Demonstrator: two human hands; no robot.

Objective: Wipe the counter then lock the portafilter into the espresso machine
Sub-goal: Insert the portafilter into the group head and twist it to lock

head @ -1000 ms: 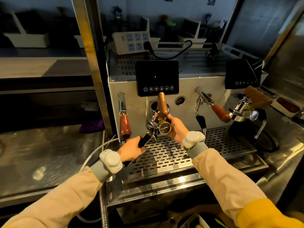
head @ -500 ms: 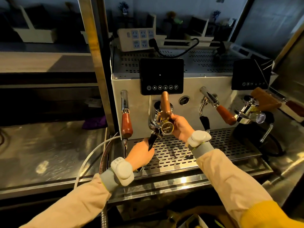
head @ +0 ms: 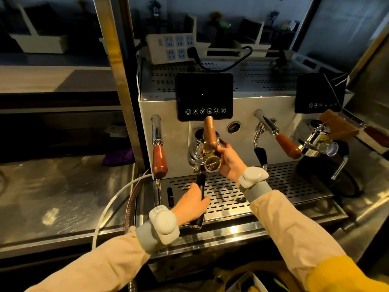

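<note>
Since a second ago the left hand [head: 192,204] has swung the black portafilter handle [head: 199,199] round from a slant off to its left until it points almost straight out of the espresso machine [head: 168,106] toward the person. That hand is closed round the handle's near half, thumb side up, with the butt end showing just below the fist. From this grip the portafilter's head lies directly ahead and above, tucked under the chrome group head [head: 196,151]; the handle's long axis runs from the fist straight to it, over the perforated drip tray [head: 294,182]. Whether the lugs are fully seated I cannot tell, as the head is hidden beneath the group. The right hand [head: 229,161] sits beyond and to the right of the grip, fingers curled against the group's right flank beside the small pressure gauge [head: 212,163], seemingly bracing it. Any further tightening would be a sideways sweep of the handle toward the right, and the left hand is the one placed for it.
</note>
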